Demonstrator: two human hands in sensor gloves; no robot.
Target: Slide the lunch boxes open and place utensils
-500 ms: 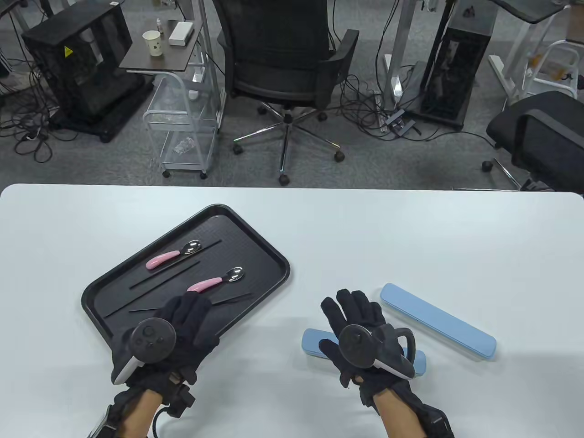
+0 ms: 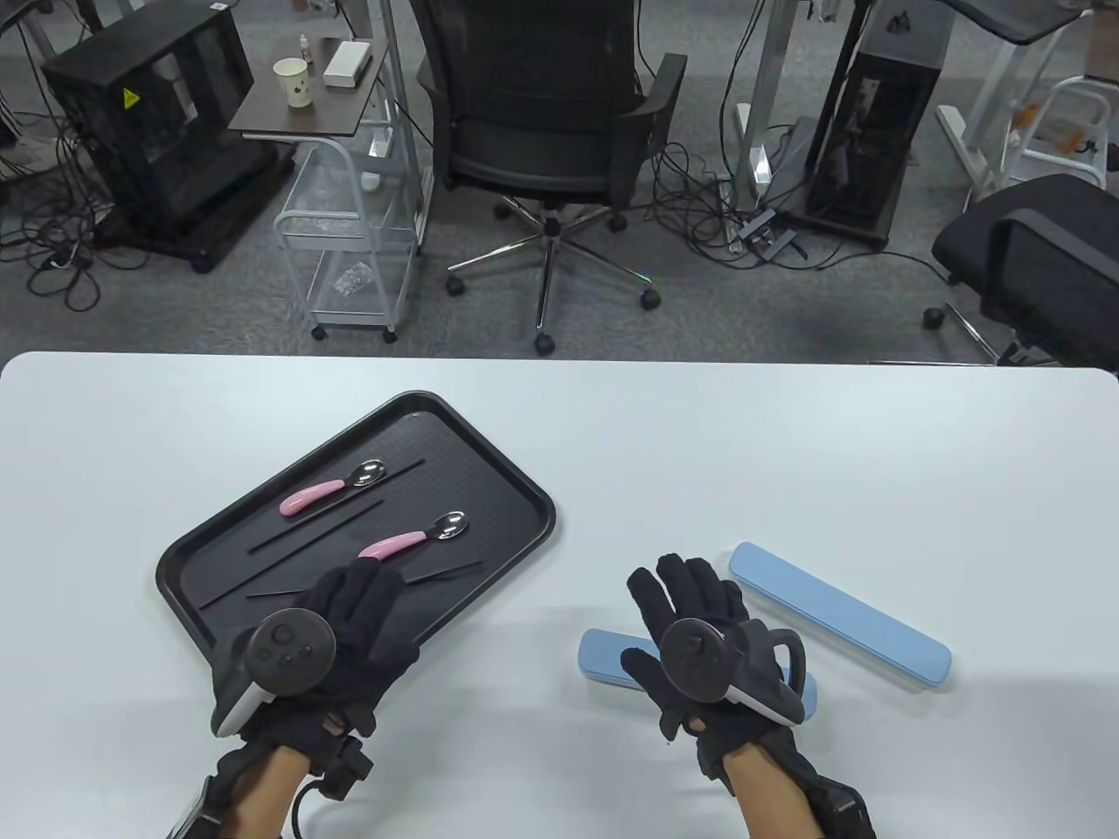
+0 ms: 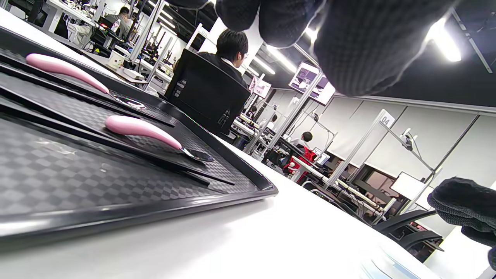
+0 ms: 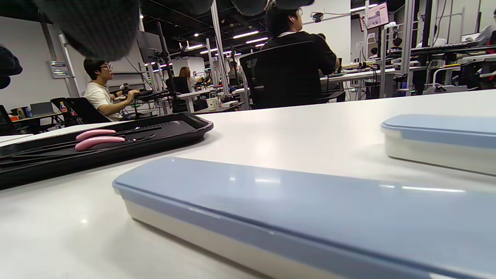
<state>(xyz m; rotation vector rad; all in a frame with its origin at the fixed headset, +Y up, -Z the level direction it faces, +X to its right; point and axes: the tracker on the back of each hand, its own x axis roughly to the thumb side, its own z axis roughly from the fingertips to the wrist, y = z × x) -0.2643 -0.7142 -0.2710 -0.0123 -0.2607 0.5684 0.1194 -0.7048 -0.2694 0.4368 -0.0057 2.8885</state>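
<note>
Two closed light blue slide-lid lunch boxes lie on the white table: the near one is partly under my right hand, the far one lies to its right. My right hand hovers over the near box with fingers spread, holding nothing. A black tray holds two pink-handled spoons and several black chopsticks. My left hand is open over the tray's near corner, holding nothing.
The table's far edge borders a floor with an office chair, a small cart and cables. Bare white table lies beyond the boxes and to the right of the tray.
My right hand has shifted slightly right and toward me over the near box. The left hand, tray and boxes have not moved.
</note>
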